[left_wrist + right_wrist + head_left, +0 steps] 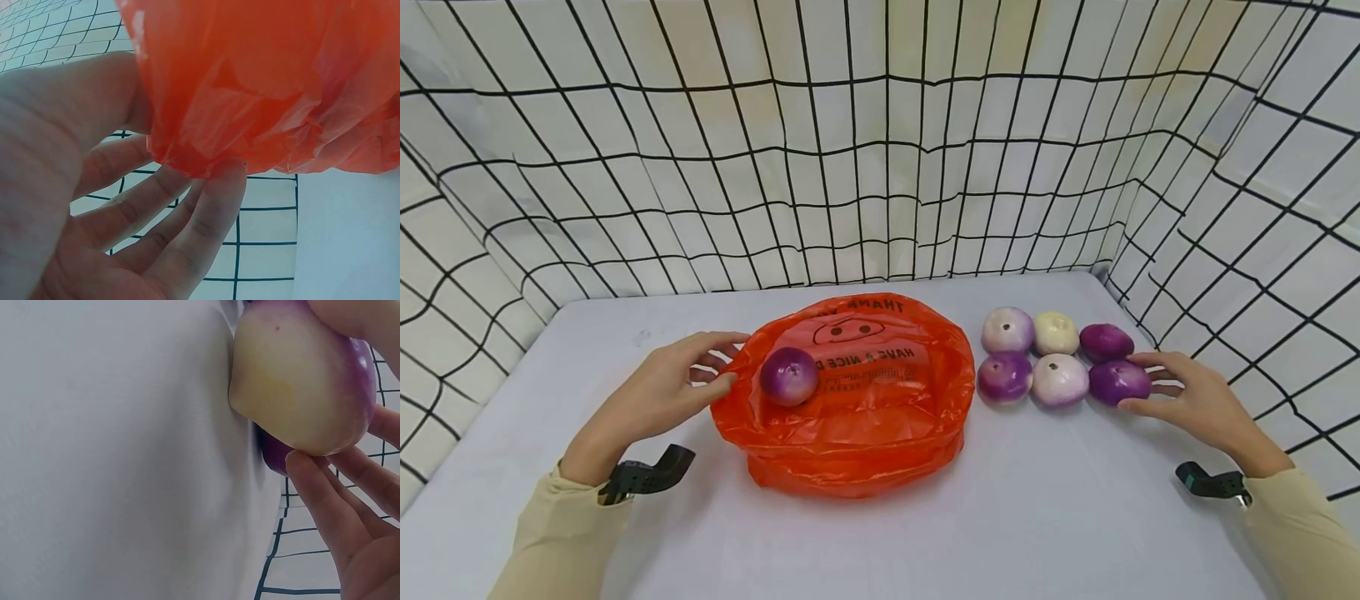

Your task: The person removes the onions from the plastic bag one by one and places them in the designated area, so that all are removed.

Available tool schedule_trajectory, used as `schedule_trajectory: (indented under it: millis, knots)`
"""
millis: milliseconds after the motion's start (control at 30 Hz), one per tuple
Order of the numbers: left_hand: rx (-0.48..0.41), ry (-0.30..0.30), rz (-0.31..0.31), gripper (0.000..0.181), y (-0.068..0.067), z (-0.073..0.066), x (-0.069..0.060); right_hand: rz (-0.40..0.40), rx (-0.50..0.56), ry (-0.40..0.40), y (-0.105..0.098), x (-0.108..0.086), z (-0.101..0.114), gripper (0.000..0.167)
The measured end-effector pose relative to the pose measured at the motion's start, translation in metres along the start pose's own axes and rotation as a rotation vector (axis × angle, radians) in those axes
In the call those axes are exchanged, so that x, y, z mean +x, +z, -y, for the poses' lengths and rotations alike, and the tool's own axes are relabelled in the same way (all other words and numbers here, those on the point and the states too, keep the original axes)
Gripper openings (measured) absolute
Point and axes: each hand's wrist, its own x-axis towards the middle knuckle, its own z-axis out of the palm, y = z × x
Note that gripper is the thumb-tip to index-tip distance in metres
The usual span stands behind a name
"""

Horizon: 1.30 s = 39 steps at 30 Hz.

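Observation:
An orange-red plastic bag (850, 467) with printed lettering stands wide open on the table. Inside, toward its left, lies a purple onion (789, 377). My left hand (673, 387) is at the bag's left rim, thumb and fingers spread apart and touching the plastic (250, 81). At the right, my right hand (1195, 400) holds the nearest right purple onion (1118, 383) between thumb and fingers; its pale yellowish side shows in the right wrist view (294, 381). That onion sits on the table, against a darker purple onion (1107, 342) behind it.
Beside the held onion, two rows hold a pinkish-white onion (1060, 381), a purple onion (1004, 377), a white-purple onion (1007, 331) and a cream onion (1055, 334). Black netting (887, 150) over white walls encloses the back and sides of the white table (880, 550).

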Motion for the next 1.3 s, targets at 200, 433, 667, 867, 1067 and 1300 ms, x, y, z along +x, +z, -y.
schedule_trajectory:
  millis: [200, 433, 667, 867, 1067, 1300]
  knots:
    - [-0.001, -0.005, -0.001, 0.05, 0.0, -0.001, -0.001, 0.028, -0.011, -0.004, -0.001, 0.002, 0.001, 0.078]
    - [-0.001, -0.003, -0.002, 0.051, 0.0, -0.001, 0.0, 0.033, -0.037, -0.032, -0.006, 0.004, 0.005, 0.077]
    - [-0.013, 0.011, -0.009, 0.05, 0.002, -0.001, 0.0, -0.01, -0.084, -0.045, -0.021, 0.009, 0.018, 0.075]
    - [-0.023, 0.022, -0.01, 0.05, 0.003, 0.0, 0.0, -0.017, -0.062, -0.102, -0.026, 0.015, 0.034, 0.071]
    - [-0.031, 0.032, -0.019, 0.049, 0.002, 0.001, -0.001, -0.033, -0.057, -0.234, -0.018, 0.028, 0.055, 0.066]
    - [-0.047, 0.033, -0.017, 0.047, 0.001, -0.001, -0.002, -0.038, -0.102, -0.364, -0.007, 0.043, 0.089, 0.06]
